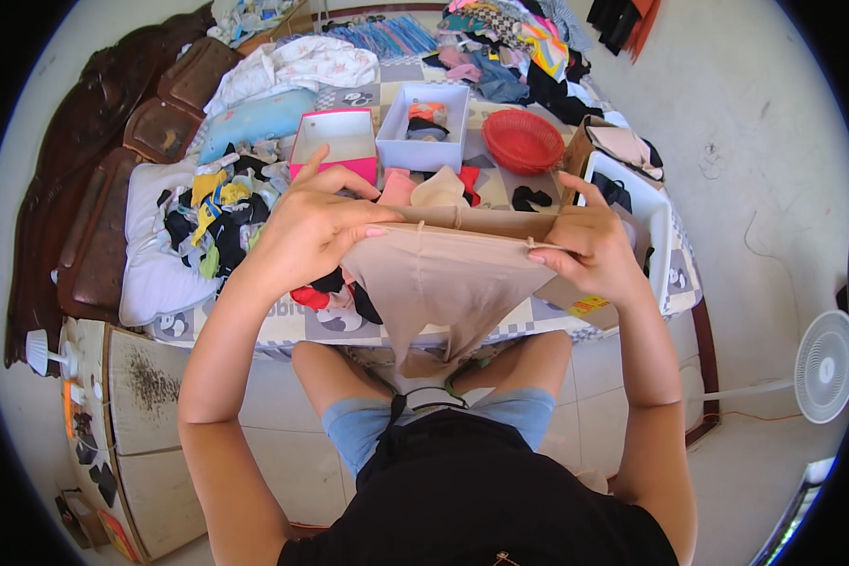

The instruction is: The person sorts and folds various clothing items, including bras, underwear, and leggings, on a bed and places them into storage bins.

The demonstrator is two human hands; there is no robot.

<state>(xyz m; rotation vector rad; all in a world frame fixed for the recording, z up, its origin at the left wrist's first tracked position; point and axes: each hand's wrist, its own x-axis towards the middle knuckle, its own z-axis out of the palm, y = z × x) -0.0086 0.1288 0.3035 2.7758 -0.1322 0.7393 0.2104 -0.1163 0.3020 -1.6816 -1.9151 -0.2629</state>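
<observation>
A beige stretchy garment [460, 276] hangs between my two hands, its waistband stretched wide and partly gaping. My left hand [318, 219] pinches the left end of the band between thumb and fingers. At the right end, my right hand [587, 240] grips the band the same way. The lower part of the cloth droops towards my knees. Behind the band, a pink cloth piece [395, 186], a cream cloth piece [439, 189] and a red cloth piece [471, 182] lie on the bed. A small black cloth item [531, 199] rests near my right hand.
Across the bed [339, 322] stand a pink-sided box [335, 141], a white box [424, 131] holding folded cloth, a red plastic basket [523, 141] and a white bin [661, 233]. Clothes are heaped at left [219, 205] and far right [516, 42]. A fan [826, 368] stands right.
</observation>
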